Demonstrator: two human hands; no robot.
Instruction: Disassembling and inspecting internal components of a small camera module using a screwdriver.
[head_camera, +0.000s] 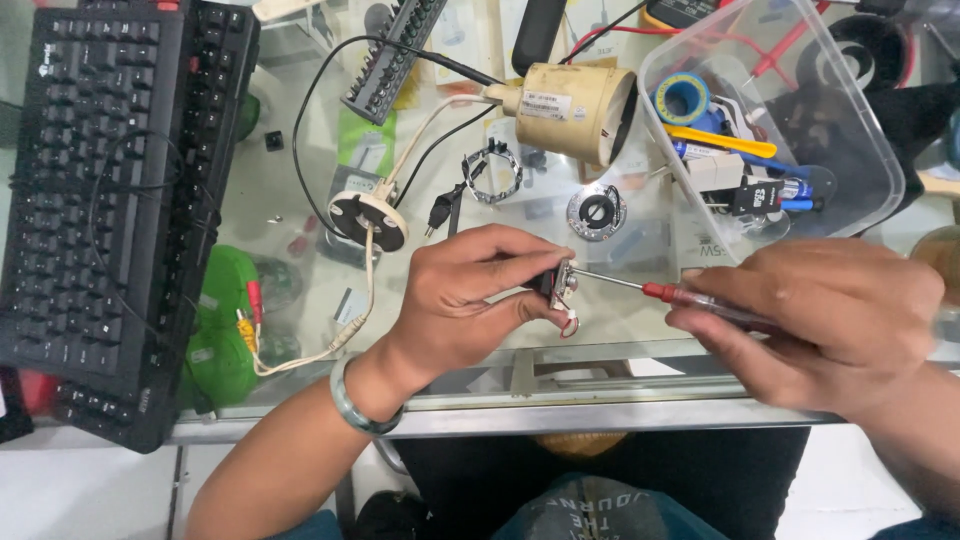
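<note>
Between both hands, screwdriver pointing left.

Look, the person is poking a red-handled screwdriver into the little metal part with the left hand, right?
Not quite. The head view shows the red-handled screwdriver in the right hand. The left hand pinches the little metal part, and the screwdriver tip does meet that part.

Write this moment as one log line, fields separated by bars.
left hand: holds small metal part | right hand: holds red-handled screwdriver, tip on part | place: glass table
</note>
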